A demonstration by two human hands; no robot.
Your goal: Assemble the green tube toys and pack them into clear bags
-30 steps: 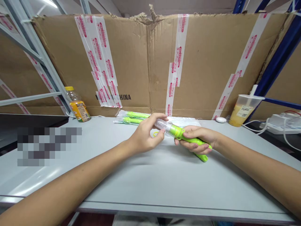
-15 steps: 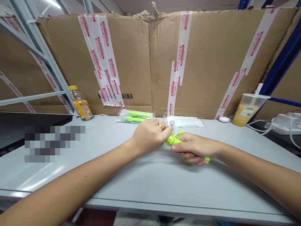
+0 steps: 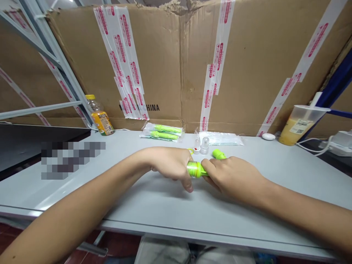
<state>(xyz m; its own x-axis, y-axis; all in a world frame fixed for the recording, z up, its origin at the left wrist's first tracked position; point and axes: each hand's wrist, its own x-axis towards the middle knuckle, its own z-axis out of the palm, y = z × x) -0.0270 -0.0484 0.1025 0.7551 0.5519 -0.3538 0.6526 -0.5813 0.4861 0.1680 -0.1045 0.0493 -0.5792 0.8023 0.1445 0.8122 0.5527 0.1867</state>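
A lime-green plastic tube with a clear end section (image 3: 194, 169) lies sideways between my two hands above the table. My left hand (image 3: 172, 165) closes over its clear end, knuckles up and thumb pointing down; its other fingertips are hidden. My right hand (image 3: 233, 176) wraps the green part from above, covering most of it. Just behind the right hand shows another lime-green piece (image 3: 219, 154), partly hidden. Two small clear domed pieces, one (image 3: 205, 146) plain and one (image 3: 197, 146) with a red spot, stand behind the hands. A yellow-green ring (image 3: 190, 150) shows beside the left hand.
Bagged green sticks (image 3: 165, 136) and a clear packet (image 3: 221, 139) lie at the back against the cardboard wall (image 3: 159, 66). A juice bottle (image 3: 102, 123) stands back left; a drink cup (image 3: 295, 126) and a white oval object (image 3: 268, 136) are back right.
My right hand has turned from palm-side grip to knuckles up. The left hand has rolled with its thumb downward and shifted slightly lower. The view has tilted slightly, uncovering the domed pieces.
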